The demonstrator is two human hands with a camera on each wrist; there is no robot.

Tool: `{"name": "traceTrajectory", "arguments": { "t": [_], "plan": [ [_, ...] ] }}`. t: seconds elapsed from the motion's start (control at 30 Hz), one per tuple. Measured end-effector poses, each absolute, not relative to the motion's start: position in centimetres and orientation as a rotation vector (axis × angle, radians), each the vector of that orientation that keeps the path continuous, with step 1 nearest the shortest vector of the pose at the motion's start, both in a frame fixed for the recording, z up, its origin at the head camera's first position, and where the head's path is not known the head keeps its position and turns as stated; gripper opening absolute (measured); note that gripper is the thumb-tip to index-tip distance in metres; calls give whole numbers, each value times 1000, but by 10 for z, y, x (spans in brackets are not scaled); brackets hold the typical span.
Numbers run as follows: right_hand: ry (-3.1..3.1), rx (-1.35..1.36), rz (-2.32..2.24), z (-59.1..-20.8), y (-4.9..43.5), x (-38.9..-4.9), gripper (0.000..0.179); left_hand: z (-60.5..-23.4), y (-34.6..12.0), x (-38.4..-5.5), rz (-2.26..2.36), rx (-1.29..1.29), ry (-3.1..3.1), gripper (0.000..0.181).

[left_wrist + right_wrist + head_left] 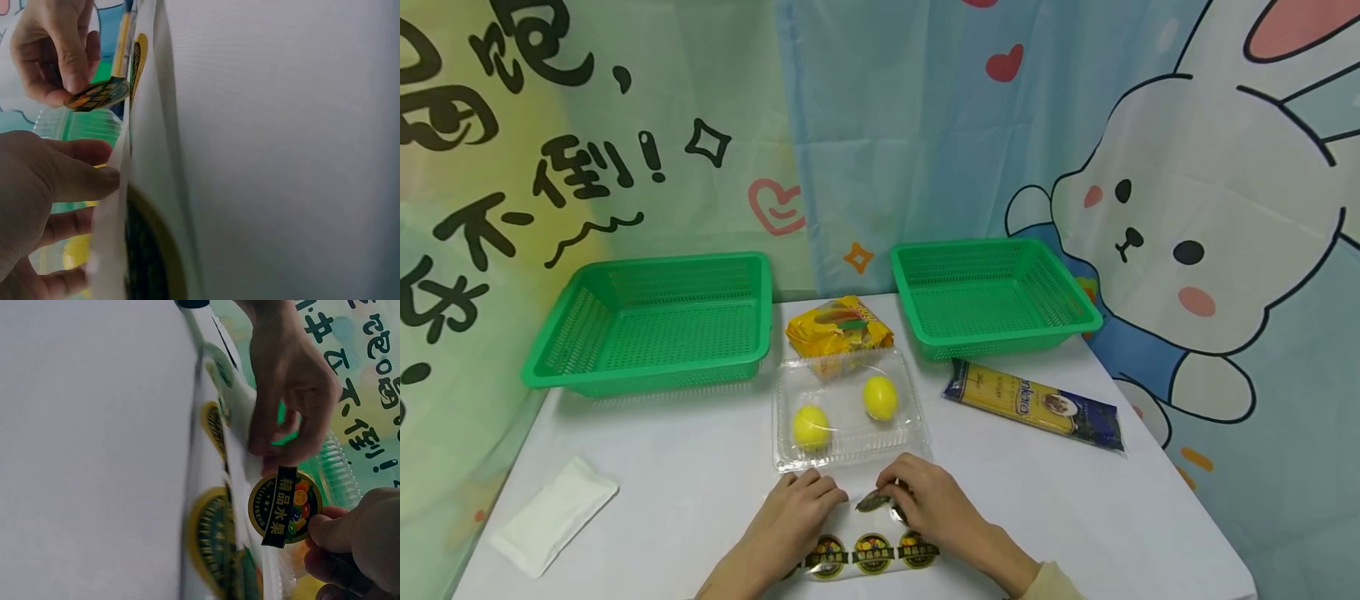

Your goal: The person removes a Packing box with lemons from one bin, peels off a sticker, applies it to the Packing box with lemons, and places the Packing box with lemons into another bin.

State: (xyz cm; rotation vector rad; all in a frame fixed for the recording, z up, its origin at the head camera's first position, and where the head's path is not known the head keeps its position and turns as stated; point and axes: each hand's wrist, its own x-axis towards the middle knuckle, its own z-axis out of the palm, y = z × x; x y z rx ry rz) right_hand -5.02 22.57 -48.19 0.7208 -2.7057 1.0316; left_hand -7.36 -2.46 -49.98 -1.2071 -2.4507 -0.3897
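My left hand (797, 521) pinches the edge of a white sheet of stickers (886, 521) between thumb and fingers, near the table's front. Round black-and-gold fruit labels run along its lower edge. Thumb and fingertips of my right hand (936, 504) pinch a single round fruit sticker (285, 507) by its rim. In the right wrist view its printed face shows, with a dark band across it, close beside the sheet. Just beyond both hands lies a clear plastic box (848, 396) with two yellow lemons (811, 427) inside.
Two green baskets (658, 379) stand at the back left and back right. Between them, behind the box, lies a yellow snack bag (835, 327). A yellow and dark blue pasta pack (1033, 404) is on the right, a white packet (555, 517) on the left.
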Motion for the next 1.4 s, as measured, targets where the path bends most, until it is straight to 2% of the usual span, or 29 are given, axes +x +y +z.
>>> {"name": "traceTrajectory", "arguments": {
  "t": [0.23,0.4,0.63,0.77,1.4],
  "plan": [
    [-2694,738,1062,-475,228,-54,17,-498,-26,-72,-391,-1205,-2507,24],
    [-2679,765,1014,-469,226,-54,18,-490,-26,-70,-551,-1206,-2561,31],
    [-2557,838,914,-449,222,-58,20,-472,-18,-75,-755,-1179,-2299,36],
    [-2505,840,937,-437,219,-63,13,-466,-13,-82,-793,-1126,-2170,36],
    [-2500,525,1220,-422,210,-102,15,-440,-11,-115,-1092,-877,-2153,34]
  ]
}}
